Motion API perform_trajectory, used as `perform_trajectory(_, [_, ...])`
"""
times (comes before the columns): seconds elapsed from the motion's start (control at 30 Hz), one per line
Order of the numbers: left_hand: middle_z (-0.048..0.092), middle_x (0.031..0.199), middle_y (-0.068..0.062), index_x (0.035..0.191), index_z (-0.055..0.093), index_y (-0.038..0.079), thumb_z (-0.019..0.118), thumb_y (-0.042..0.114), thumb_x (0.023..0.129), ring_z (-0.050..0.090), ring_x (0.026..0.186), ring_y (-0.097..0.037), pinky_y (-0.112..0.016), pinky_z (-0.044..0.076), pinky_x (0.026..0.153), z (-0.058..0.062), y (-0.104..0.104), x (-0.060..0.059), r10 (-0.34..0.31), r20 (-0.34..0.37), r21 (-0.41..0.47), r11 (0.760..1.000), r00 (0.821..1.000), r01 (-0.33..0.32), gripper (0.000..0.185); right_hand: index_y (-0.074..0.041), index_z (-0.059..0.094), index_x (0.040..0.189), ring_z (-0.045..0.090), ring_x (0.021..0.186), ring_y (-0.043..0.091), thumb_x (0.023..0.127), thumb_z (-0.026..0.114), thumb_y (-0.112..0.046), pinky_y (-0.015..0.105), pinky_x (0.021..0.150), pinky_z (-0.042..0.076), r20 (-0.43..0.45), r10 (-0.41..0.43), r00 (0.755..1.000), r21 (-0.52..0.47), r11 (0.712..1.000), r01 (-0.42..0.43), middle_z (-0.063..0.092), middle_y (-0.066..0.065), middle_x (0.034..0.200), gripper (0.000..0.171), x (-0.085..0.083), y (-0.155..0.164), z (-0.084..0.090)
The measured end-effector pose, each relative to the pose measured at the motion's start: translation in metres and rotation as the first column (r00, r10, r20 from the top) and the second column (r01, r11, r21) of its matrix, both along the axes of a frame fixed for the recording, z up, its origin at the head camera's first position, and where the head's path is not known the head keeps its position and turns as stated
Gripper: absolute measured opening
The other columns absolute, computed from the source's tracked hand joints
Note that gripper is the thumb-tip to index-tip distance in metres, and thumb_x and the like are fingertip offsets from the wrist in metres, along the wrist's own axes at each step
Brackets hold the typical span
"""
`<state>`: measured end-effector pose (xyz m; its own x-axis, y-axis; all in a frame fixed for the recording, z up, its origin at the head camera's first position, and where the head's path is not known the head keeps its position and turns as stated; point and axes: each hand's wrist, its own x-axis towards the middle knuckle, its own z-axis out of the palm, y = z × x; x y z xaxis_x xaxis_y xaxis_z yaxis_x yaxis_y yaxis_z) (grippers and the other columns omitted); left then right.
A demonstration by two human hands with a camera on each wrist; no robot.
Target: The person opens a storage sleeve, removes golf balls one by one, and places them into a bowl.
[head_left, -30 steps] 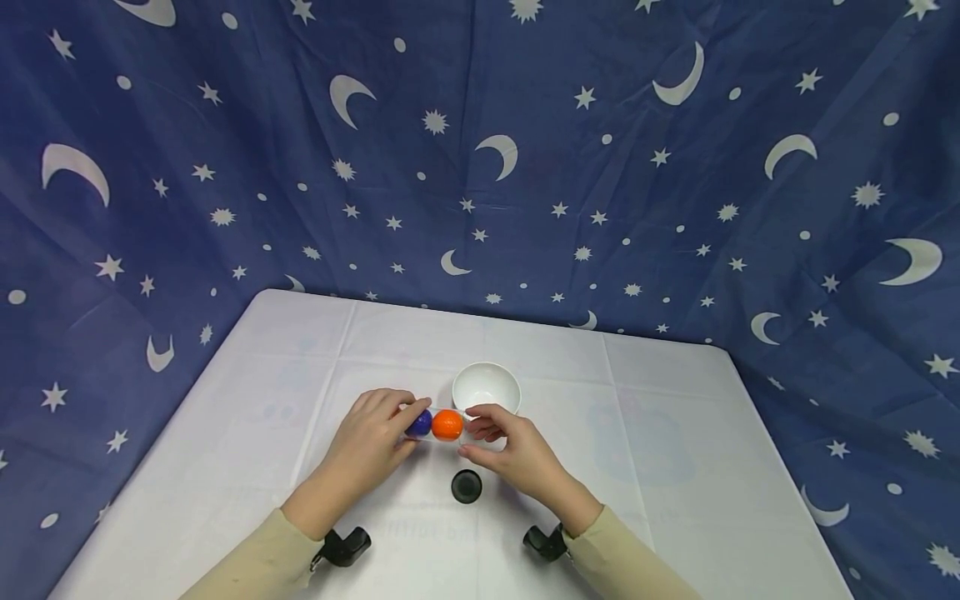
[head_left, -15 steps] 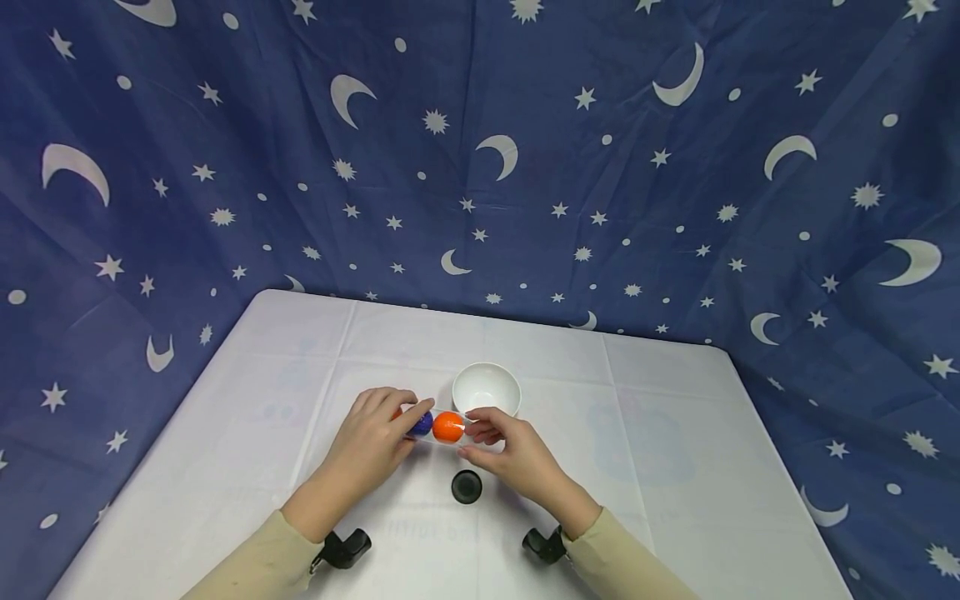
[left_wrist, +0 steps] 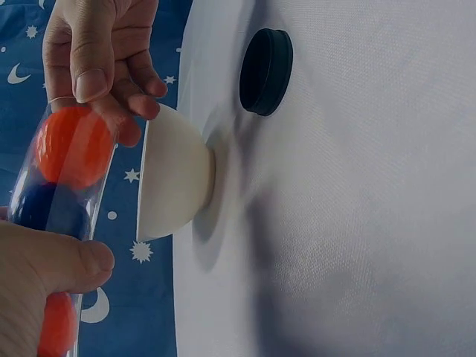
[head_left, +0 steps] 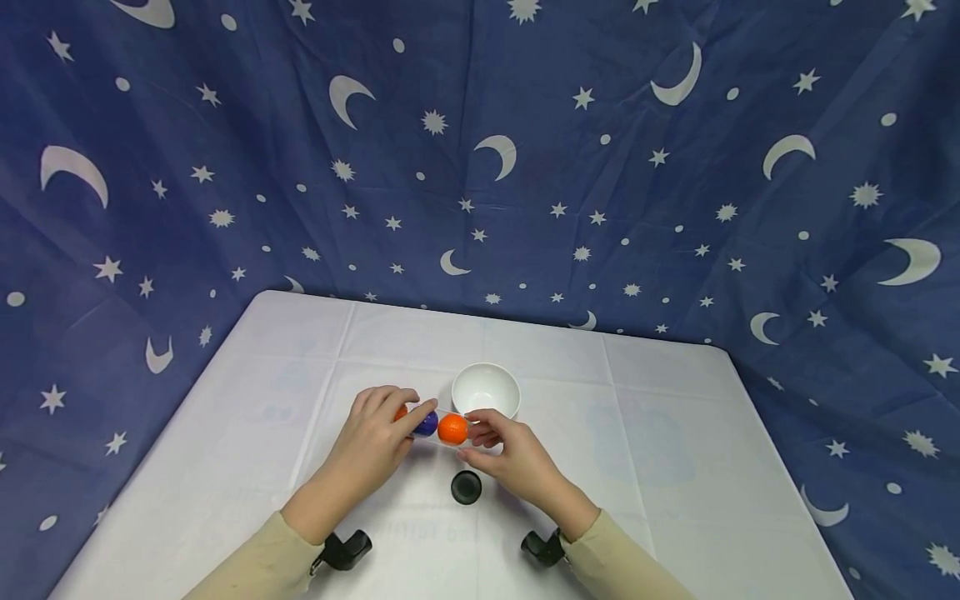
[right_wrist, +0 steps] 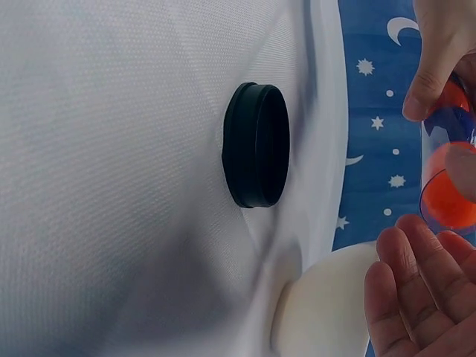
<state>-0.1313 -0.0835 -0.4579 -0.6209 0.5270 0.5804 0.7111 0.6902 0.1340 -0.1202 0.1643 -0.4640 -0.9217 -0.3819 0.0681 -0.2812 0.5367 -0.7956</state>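
My left hand grips a clear plastic tube above the table, tipped slightly down to the right. Inside, an orange ball lies nearest the tube's uncovered right end, followed by a dark blue ball and another orange ball partly hidden by my left fingers. At that end my right hand is held with thumb and fingers around the mouth, the fingers fairly straight in the right wrist view. Whether they touch the rim is unclear. A black round cap lies on the table below.
Just behind the hands stands a white bowl, its front partly covered by the right hand. White cloth covers the table. A blue curtain with moons and stars hangs behind. Black wrist-camera mounts stick out from both wrists.
The tube's right end has dipped a little, and the balls have shifted slightly right. The rear orange ball now shows between my left fingers. Both hands have barely moved.
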Motion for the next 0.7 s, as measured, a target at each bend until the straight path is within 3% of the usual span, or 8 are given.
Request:
perform_trajectory(0.4, [0.059, 0.111, -0.01, 0.118, 0.068, 0.016, 0.085, 0.005, 0.067, 0.052, 0.104, -0.033, -0.052, 0.037, 0.092, -0.0039, 0.0001, -0.0005, 0.0, 0.007, 0.045, 0.999, 1.0, 0.0, 0.054, -0.023, 0.059, 0.124, 0.065, 0.093, 0.022, 0.084, 0.076, -0.033, 0.041, 0.084, 0.052, 0.011, -0.018, 1.0, -0.017, 1.0, 0.018, 0.067, -0.013, 0.101, 0.045, 0.0015, 0.0014, 0.0006])
perform_trajectory(0.7, [0.059, 0.11, -0.009, 0.118, 0.069, 0.014, 0.083, 0.007, 0.07, 0.052, 0.103, -0.034, -0.051, 0.038, 0.092, -0.0046, -0.0021, -0.0005, 0.004, 0.018, 0.065, 0.998, 1.0, -0.005, 0.051, -0.024, 0.059, 0.122, 0.065, 0.091, 0.014, 0.083, 0.077, -0.029, 0.033, 0.084, 0.052, -0.034, -0.018, 0.999, -0.009, 1.0, 0.018, 0.067, -0.016, 0.101, 0.043, 0.0019, 0.0022, 0.0023])
